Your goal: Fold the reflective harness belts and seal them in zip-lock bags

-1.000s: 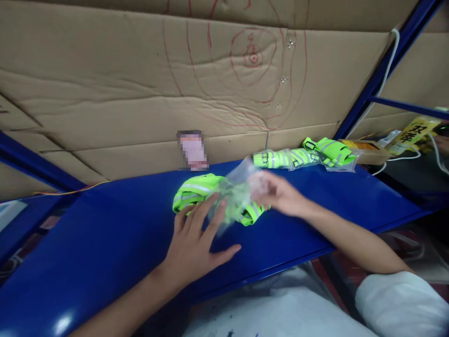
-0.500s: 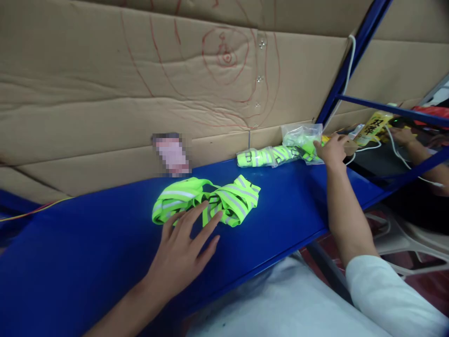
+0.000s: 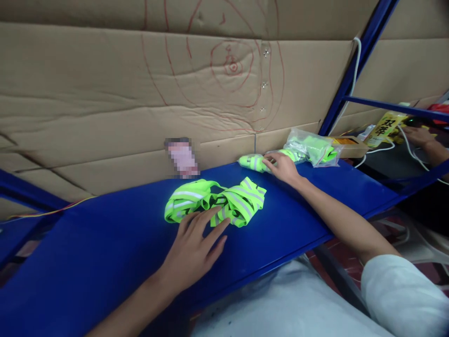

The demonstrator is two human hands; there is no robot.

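My left hand (image 3: 196, 245) is open, palm down, its fingertips on the near side of a loose heap of neon-yellow reflective straps (image 3: 243, 201) with grey stripes. My right hand (image 3: 285, 168) reaches to the back of the blue table, its fingers closed on a bagged reflective strap (image 3: 253, 162) in clear plastic. The fingers hide part of this packet, which still lies on the table. Right of the hand, a larger clear bag (image 3: 314, 146) holds more neon-yellow material.
A cardboard wall (image 3: 105, 135) with red drawn rings stands behind the blue table (image 3: 133, 252). A pixelated pink item (image 3: 182, 158) leans there. At right are a small cardboard box (image 3: 351, 147), a yellow bottle (image 3: 384, 127), white cables, a blue frame post (image 3: 361, 65) and another person's hand (image 3: 419, 135).
My right hand has moved left from the larger clear bag to the bagged strap. My left hand stays by the loose straps. The camera view has shifted slightly.
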